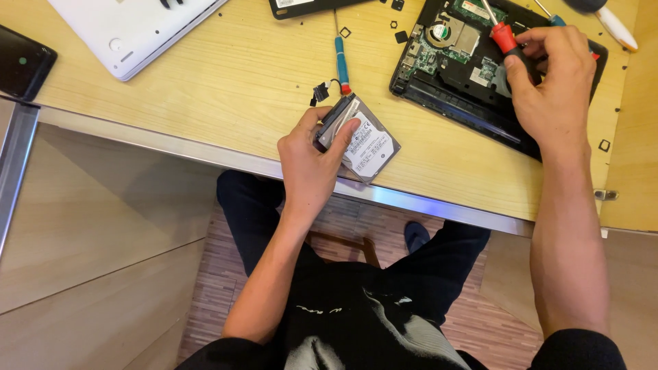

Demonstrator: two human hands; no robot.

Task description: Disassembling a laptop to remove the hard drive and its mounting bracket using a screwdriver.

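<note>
My left hand (pixel 312 154) grips a small hard drive (pixel 370 147) with a white label, held tilted above the near edge of the wooden table (pixel 226 89). My right hand (pixel 552 82) is closed around a screwdriver with a red-and-black handle (pixel 504 38), over an opened black laptop base (pixel 452 65) whose fan and green circuit board show. A blue-handled screwdriver (pixel 340 58) lies on the table just beyond the drive, next to a small black connector (pixel 320 92).
A white laptop (pixel 130 27) lies upside down at the far left, with a black device (pixel 24 65) at the left edge. Small black rubber pads and screws are scattered near the open laptop. Another tool with a white handle (pixel 617 27) lies far right.
</note>
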